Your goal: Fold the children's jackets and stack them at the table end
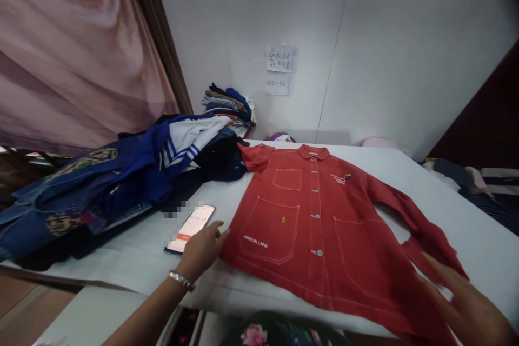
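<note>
A red button-front jacket (352,200) lies spread face up on the white table, collar toward the wall. It has pale stitching, patch pockets and the words "MAGICAL LAND" on one pocket. My left hand (205,248), with a bracelet at the wrist, is at the jacket's lower left edge, its fingers apart. At the lower right my right hand (466,297) reaches over the hem and sleeve with fingers stretched out, somewhat blurred. The sleeve on the right extends down toward that hand; the one on the left is bunched near the shoulder. A lit phone (192,230) lies just beyond my left hand.
A heap of loose clothes (133,167) covers the table's left side. Behind it stands a stack of folded clothes (229,105). Handwritten paper notes (281,59) are on the wall. More garments (478,184) lie at the far right. A pink curtain (81,54) hangs at left.
</note>
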`<state>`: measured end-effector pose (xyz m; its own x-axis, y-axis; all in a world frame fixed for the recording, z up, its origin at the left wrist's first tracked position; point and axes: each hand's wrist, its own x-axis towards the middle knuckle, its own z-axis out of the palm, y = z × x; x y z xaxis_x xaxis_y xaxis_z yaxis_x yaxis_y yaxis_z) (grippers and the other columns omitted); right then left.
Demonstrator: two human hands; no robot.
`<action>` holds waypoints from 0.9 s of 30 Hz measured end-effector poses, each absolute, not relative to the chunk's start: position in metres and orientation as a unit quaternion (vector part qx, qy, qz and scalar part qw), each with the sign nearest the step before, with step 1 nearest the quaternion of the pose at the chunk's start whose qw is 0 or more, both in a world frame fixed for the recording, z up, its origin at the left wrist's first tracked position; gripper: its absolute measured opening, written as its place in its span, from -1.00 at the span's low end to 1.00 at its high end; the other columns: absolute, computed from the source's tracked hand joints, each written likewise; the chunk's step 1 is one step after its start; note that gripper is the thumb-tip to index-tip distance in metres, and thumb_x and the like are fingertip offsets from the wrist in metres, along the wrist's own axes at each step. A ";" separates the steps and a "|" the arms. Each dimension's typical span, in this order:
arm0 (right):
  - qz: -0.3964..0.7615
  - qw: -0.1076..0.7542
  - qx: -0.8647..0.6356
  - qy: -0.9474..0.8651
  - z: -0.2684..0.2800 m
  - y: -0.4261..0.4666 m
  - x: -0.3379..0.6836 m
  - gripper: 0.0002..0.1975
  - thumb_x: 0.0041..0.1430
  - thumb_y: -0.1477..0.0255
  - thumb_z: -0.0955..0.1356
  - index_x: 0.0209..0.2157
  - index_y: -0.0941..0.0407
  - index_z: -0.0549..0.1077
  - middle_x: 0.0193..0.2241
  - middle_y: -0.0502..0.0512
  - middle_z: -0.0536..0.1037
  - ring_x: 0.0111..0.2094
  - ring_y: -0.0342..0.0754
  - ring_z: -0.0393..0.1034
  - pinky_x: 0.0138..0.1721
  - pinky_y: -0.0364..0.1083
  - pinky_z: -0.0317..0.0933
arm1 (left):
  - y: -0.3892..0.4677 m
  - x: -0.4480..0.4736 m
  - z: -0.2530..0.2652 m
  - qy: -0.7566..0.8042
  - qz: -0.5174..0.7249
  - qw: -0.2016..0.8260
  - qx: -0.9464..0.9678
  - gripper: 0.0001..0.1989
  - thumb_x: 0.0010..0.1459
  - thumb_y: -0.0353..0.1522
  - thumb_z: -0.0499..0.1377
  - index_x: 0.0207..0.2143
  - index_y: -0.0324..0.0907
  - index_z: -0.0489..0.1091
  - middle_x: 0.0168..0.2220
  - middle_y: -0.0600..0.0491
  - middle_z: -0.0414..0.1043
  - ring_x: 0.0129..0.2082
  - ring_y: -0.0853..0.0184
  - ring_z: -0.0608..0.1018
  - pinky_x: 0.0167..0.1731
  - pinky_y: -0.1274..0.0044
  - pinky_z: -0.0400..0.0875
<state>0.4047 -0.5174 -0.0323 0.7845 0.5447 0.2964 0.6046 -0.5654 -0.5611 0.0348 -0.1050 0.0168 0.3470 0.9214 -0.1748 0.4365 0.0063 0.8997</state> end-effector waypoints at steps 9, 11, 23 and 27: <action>-0.001 0.306 -0.818 -0.488 -0.005 -0.379 0.424 -0.40 0.10 0.01 0.25 0.13 -0.03 0.33 0.28 0.06 0.13 0.30 0.17 -0.05 0.27 0.19 -0.08 | -0.067 0.146 0.017 0.384 0.165 0.286 0.862 -0.80 0.09 -0.31 0.21 -0.21 -0.13 0.44 -0.05 -0.11 0.42 0.01 0.10 0.41 0.00 0.41 0.22; -0.021 0.292 -0.822 -0.489 -0.015 -0.362 0.445 -0.37 0.10 0.00 0.22 0.14 0.01 0.32 0.29 0.11 0.12 0.31 0.16 -0.10 0.26 0.19 -0.08 | -0.046 0.170 0.018 0.378 0.122 0.195 0.897 -0.77 0.15 -0.30 0.13 -0.15 -0.18 0.42 -0.03 -0.14 0.40 -0.01 0.13 0.42 -0.02 0.42 0.24; -0.071 0.118 -0.869 -0.475 -0.116 -0.366 0.490 -0.39 0.14 0.00 0.13 0.06 0.03 0.41 0.19 0.22 0.30 0.27 0.23 0.00 0.20 0.31 -0.09 | 0.069 0.262 0.020 0.444 0.196 0.170 0.858 -0.49 0.05 -0.41 0.25 0.08 -0.19 0.29 0.20 -0.23 0.15 0.20 0.01 0.16 0.12 0.23 0.10; -0.082 0.124 -0.874 -0.462 -0.113 -0.366 0.488 -0.35 0.14 -0.02 0.14 0.14 0.05 0.33 0.21 0.23 0.26 0.26 0.23 0.03 0.20 0.30 -0.06 | 0.107 0.270 0.027 0.524 0.223 0.242 0.785 -0.66 0.13 -0.44 0.19 -0.03 -0.34 0.38 0.07 -0.38 0.28 0.12 -0.07 0.29 0.02 0.18 0.22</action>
